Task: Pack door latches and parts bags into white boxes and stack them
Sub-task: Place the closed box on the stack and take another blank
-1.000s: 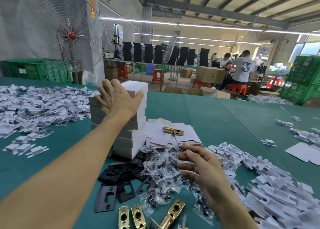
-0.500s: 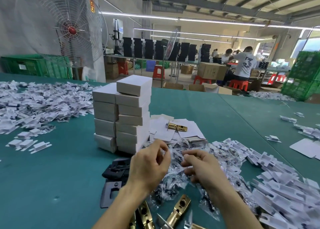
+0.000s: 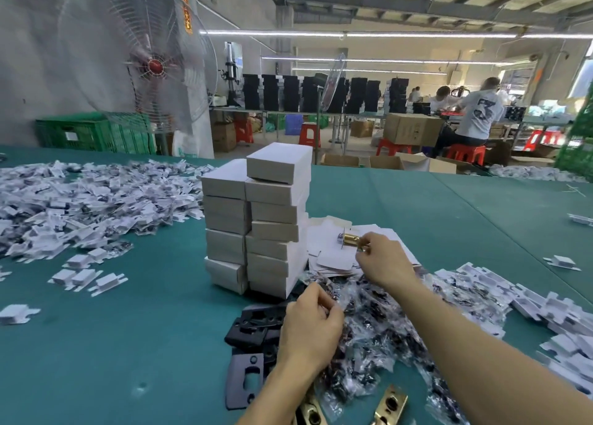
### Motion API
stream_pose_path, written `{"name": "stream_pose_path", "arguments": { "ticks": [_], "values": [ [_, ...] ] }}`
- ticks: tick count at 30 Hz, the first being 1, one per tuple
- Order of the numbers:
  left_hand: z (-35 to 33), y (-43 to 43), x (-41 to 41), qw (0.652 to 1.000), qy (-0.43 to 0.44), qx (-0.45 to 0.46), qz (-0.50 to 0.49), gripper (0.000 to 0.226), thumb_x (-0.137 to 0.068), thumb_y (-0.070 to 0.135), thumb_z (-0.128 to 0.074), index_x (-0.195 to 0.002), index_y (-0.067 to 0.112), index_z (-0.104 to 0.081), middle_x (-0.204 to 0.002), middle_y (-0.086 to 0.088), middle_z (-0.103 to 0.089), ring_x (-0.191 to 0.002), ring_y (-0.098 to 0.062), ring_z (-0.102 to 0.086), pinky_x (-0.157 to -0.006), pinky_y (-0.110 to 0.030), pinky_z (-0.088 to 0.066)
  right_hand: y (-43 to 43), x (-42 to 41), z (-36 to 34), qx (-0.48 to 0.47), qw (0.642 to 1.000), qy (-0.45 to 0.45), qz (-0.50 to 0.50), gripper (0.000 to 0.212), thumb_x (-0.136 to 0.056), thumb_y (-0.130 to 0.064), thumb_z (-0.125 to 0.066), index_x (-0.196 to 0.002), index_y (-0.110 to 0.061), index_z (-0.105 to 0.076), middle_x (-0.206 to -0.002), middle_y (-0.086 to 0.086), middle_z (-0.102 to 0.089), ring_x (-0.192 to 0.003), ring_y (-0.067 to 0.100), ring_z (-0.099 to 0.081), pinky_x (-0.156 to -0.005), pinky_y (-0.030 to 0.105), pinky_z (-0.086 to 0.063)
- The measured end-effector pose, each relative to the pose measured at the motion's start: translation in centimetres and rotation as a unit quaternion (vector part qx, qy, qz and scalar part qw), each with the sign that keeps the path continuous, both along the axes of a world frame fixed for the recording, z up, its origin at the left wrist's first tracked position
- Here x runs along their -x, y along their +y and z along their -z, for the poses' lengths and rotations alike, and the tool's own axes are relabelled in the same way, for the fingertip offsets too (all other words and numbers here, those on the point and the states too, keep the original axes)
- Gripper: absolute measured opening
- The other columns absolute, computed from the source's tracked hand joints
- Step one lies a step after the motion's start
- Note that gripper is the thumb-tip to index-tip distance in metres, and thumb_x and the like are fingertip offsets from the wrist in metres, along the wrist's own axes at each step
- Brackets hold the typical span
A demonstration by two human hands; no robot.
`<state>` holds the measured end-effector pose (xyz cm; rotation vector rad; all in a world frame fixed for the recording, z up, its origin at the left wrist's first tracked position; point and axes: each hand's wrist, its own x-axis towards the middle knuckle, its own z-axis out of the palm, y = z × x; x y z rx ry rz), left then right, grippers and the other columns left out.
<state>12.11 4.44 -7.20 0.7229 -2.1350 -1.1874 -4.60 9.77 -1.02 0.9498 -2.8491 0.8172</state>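
Right hand (image 3: 385, 261) had its fingertips pinched on the brass door latch (image 3: 351, 241), which sat on the flat box blanks (image 3: 332, 259) just beside the stack of white boxes (image 3: 276, 219), so everything for one box was within reach. Left hand (image 3: 311, 328) was curled up, looked like it pinched a clear parts bag (image 3: 345, 299) at the edge of the bag pile (image 3: 385, 334), probably so both get packed together.

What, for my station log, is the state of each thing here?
white boxes: closed, stacked in two columns.
brass latch: gripped by the right hand, over the flat cartons.
flat cartons: unfolded, piled beside the stack.
parts bag: pinched by the left hand.
black plates: lying loose on the table.
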Motion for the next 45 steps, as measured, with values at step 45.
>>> {"name": "stream_pose_path", "arguments": {
  "ticks": [45],
  "values": [
    [0.2,0.0,-0.1,0.999,-0.023,0.030,0.014,0.015,-0.089,0.029,-0.060,-0.077,0.029,-0.051,-0.054,0.009,-0.049,-0.046,-0.004,-0.044,-0.046,-0.017,-0.032,1.1,8.4,1.6,-0.060,0.969,-0.140,0.195,0.056,-0.076,-0.045,-0.082,-0.101,-0.004,-0.053,-0.125,0.026,-0.054,-0.114,0.042,-0.051,-0.092,0.042,-0.042]
  ]
}}
